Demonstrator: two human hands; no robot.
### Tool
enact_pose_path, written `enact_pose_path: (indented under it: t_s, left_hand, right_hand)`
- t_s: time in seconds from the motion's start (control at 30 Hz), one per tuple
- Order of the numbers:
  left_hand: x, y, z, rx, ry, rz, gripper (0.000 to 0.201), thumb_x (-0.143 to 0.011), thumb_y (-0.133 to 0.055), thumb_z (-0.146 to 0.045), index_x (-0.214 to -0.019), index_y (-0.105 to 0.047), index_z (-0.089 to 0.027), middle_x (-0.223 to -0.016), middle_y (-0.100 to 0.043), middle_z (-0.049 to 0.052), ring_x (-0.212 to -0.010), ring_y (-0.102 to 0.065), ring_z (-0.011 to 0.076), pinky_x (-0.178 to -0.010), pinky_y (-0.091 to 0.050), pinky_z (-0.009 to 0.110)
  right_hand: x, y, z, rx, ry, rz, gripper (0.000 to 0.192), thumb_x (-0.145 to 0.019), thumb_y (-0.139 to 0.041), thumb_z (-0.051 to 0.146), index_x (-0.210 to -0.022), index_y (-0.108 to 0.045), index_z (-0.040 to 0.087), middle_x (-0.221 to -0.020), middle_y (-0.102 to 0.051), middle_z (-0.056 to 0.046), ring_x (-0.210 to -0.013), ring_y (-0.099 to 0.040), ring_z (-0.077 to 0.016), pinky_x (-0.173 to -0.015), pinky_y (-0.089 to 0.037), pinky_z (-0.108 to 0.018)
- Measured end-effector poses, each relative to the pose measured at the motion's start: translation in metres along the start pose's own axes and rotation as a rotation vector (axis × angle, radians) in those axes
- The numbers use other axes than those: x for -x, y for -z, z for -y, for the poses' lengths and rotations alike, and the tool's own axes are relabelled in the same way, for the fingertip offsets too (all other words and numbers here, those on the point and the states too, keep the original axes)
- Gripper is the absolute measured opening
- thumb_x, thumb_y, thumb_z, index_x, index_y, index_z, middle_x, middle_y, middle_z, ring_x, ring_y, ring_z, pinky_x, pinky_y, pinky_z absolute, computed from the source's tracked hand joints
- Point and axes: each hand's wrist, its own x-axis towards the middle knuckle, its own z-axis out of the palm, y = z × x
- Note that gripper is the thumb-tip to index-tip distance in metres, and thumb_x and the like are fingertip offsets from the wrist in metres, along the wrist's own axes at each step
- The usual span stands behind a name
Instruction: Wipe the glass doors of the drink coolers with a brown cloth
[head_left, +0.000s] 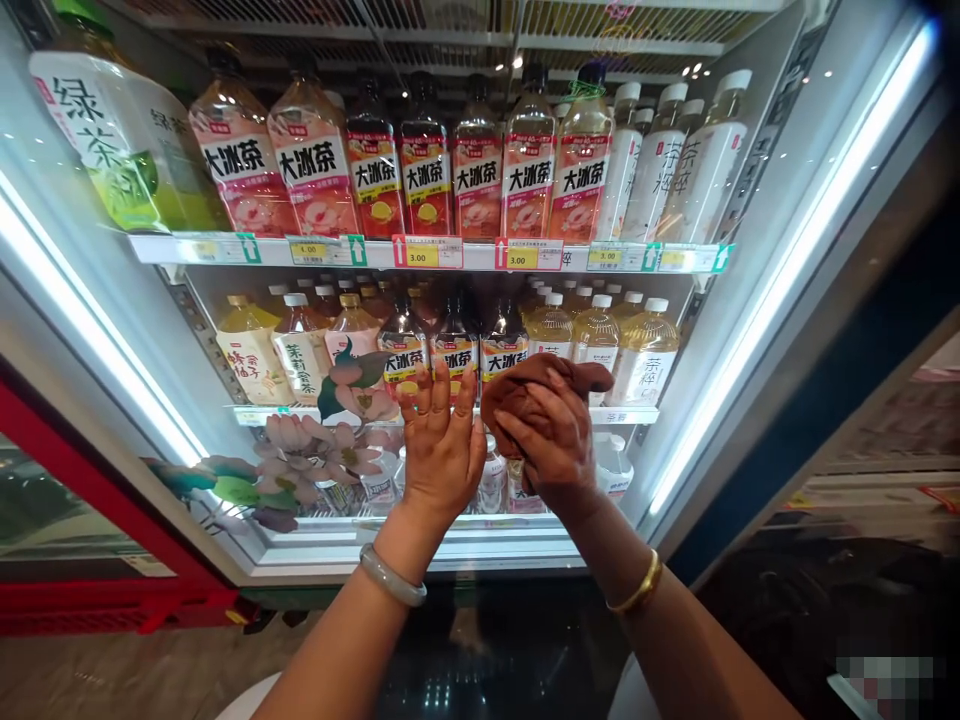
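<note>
My left hand (442,440) lies flat with its fingers spread, against what looks like the glass door of a lit drinks cooler. To its right, my right hand (551,435) grips a bunched brown cloth (517,385) at about the same height. Behind the glass stand rows of bottled drinks, such as a dark iced tea bottle (456,335) just above my left hand. A flower decal (322,440) is on the glass left of my hands. The cloth and my hands hide part of the lower shelves.
The upper shelf edge (277,250) carries price tags below large tea bottles (240,160). Bright light strips (795,270) line both sides of the cooler. A red-framed unit (112,500) adjoins on the left, and a dark blue frame (795,400) on the right.
</note>
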Motion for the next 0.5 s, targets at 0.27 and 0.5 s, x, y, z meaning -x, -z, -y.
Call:
enact_pose_path:
  t_s: [0.27,0.5]
  left_hand:
    - [-0.003,0.004,0.001,0.019,0.017,-0.002,0.082,-0.1,-0.051,-0.02,-0.169,-0.007,-0.027,-0.177,0.002,0.006,-0.165,0.002,0.028,-0.134,0.004,0.052]
    - [-0.008,0.001,-0.002,0.02,0.009,-0.015,0.081,-0.1,-0.051,-0.018,-0.169,-0.008,-0.025,-0.177,0.002,0.007,-0.165,0.001,0.0266,-0.135,0.002,0.049]
  right_hand:
    - [-0.015,0.015,-0.039,0.114,-0.296,-0.281,0.044,-0.092,-0.064,0.015,-0.132,-0.069,0.032,-0.154,-0.043,-0.008,-0.149,-0.044,-0.0363,-0.121,-0.043,-0.063]
    - [-0.008,0.007,-0.005,0.028,-0.017,0.019,0.044,-0.091,-0.064,0.015,-0.13,-0.068,0.034,-0.146,-0.054,-0.006,-0.148,-0.047,-0.0329,-0.12,-0.048,-0.056]
